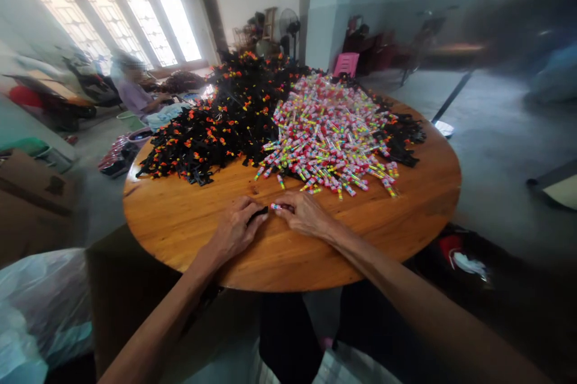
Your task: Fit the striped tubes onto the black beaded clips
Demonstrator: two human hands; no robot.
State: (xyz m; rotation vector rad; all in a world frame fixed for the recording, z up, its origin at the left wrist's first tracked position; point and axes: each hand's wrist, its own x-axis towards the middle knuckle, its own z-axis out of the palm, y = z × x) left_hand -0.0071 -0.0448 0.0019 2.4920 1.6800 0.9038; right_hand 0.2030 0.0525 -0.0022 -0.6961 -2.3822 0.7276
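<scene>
Tube (pixel 275 207) pinched in R hand (pixel 307 213), black strip (pixel 258 214) in L hand (pixel 237 225), ends just apart; bare table (pixel 288 264) btwn arms to nr edge, tube pile (pixel 324 131) & black pile (pixel 198 137) beyond!

Black piece (pixel 259 213) is mostly hidden in left hand (pixel 235 226); small tube (pixel 276 207) too tiny to read; plastic bag (pixel 45 306) runs off left edge.

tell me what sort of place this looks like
Probably a household room doubling as a small workshop: a round wooden table bears big heaps of black pieces and small colourful tubes, while a pink stool and an electric fan stand beyond it.
</scene>
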